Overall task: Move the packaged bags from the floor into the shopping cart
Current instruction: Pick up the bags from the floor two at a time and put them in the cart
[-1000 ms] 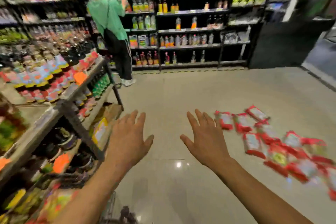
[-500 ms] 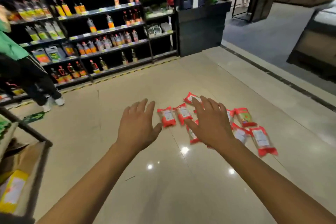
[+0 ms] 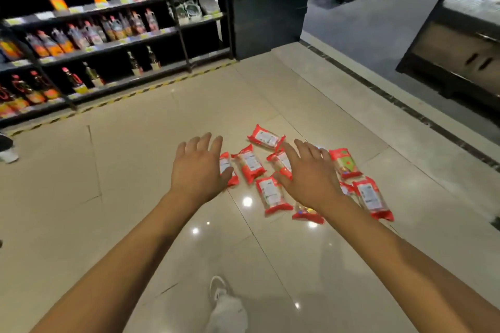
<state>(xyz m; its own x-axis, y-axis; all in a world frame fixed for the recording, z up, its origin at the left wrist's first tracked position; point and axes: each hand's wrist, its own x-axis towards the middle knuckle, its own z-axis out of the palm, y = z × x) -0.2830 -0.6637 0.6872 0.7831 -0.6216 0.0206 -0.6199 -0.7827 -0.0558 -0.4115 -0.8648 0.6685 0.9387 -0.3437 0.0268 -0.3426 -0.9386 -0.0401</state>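
Observation:
Several red packaged bags point(image 3: 272, 194) lie scattered flat on the beige tiled floor point(image 3: 135, 170), just ahead of me. My left hand point(image 3: 199, 170) hovers above the leftmost bags, fingers spread and empty. My right hand point(image 3: 309, 174) hovers over the middle of the cluster, palm down, fingers straight, holding nothing; it hides part of a few bags. One bag point(image 3: 265, 138) lies farthest away, another point(image 3: 372, 199) at the right edge of the group. The shopping cart is out of view.
Dark shelves of bottles point(image 3: 89, 35) run along the back left, behind a yellow-black floor stripe. A dark counter block point(image 3: 265, 13) stands behind the bags; a low cabinet point(image 3: 457, 54) is at the right on grey flooring. My white shoe point(image 3: 227, 308) shows below.
My view has swung right, away from the left-hand shelf and the person in green. The bags now sit centred under both hands, which have come closer to them.

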